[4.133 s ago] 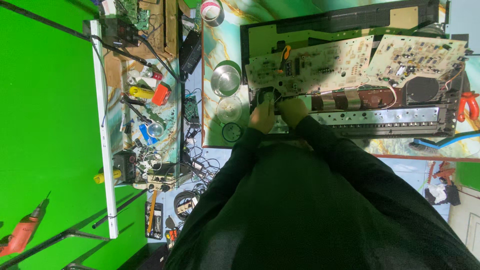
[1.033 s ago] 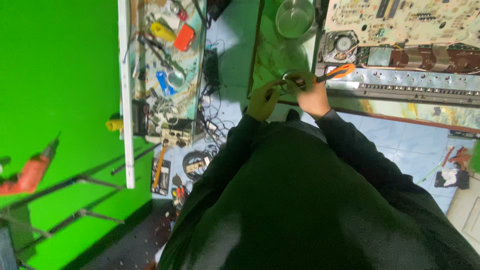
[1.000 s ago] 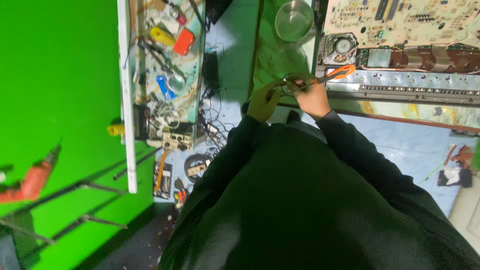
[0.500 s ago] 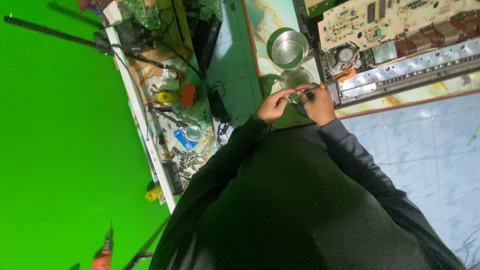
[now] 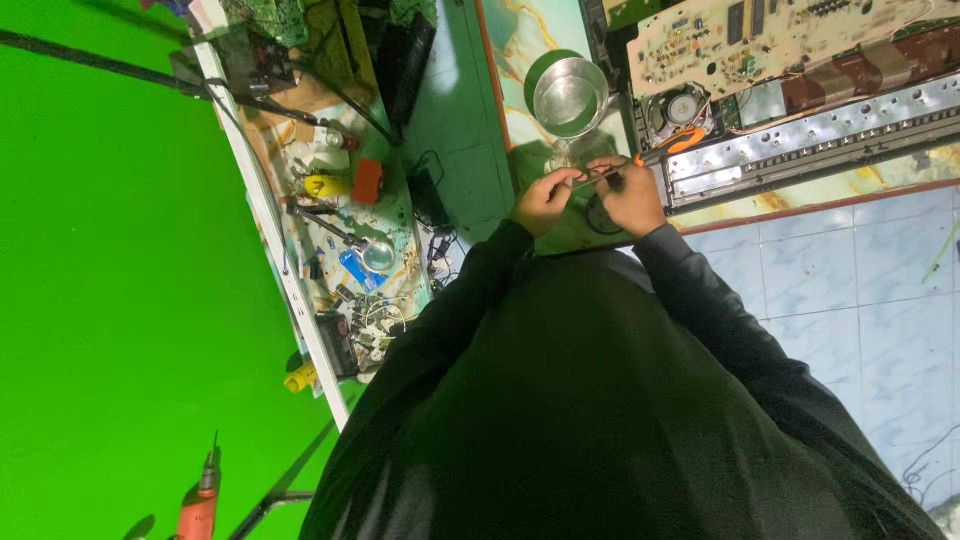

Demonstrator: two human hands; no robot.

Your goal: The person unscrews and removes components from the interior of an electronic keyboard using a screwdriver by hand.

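While both hands meet over the surface point(image 5: 520, 40) edge, the right hand point(image 5: 633, 195) has its fingers closed around scissors point(image 5: 640, 160) with orange handles; blades point toward the left hand point(image 5: 545, 198). Left hand fingers pinched shut at the blade tips, on something too small to tell. Scissors sit between the two hands, just above the near edge of the surface, next to a dark round part point(image 5: 598, 215) partly hidden under the right hand.

Head view only. Steel bowl point(image 5: 570, 95) stands on the surface just beyond the hands, a glass item beside it, blurred. Right of the hands: long metal chassis point(image 5: 810, 140) with rows of holes, touching the scissor handles' area. Beyond it a circuit board point(image 5: 760, 30) tilted over the chassis, and a small speaker point(image 5: 682, 108) near the bowl. Brown flat cables between board and chassis.

Left of the person: cluttered shelf point(image 5: 340, 240) with white rail, holding a yellow item, an orange box point(image 5: 367, 182), blue bit, wires, a magnifier. Green backdrop point(image 5: 110, 280) fills the left side. Red drill point(image 5: 200, 505) at bottom left. Tiled floor point(image 5: 860, 280) pale blue at right. Person wears dark long sleeves point(image 5: 600, 400), covering most of the lower frame.
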